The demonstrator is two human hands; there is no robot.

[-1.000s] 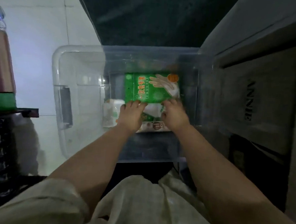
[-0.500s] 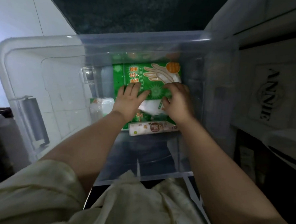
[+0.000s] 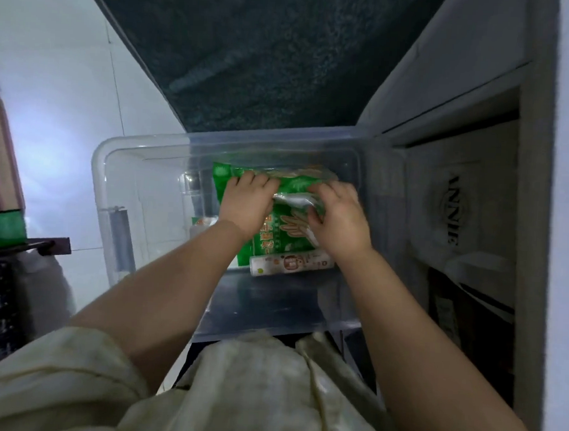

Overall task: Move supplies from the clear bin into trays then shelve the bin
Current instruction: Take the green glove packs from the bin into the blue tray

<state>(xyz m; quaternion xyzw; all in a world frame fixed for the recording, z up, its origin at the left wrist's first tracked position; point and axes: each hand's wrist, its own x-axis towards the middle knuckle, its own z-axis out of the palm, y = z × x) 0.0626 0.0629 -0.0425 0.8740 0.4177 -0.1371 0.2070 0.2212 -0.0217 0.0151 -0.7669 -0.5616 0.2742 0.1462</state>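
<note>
While both hands reach into the clear bin (image 3: 98, 159), their fingers (image 3: 257, 181) clamp the green glove packet (image 3: 286, 225) top.

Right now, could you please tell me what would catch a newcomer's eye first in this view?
The bright green packets stand out first, lying inside the clear bin at the centre of the view. Both hands are on them: the left hand on the left side, the right hand on the right. A white roll lies along the packets' near edge.
</note>
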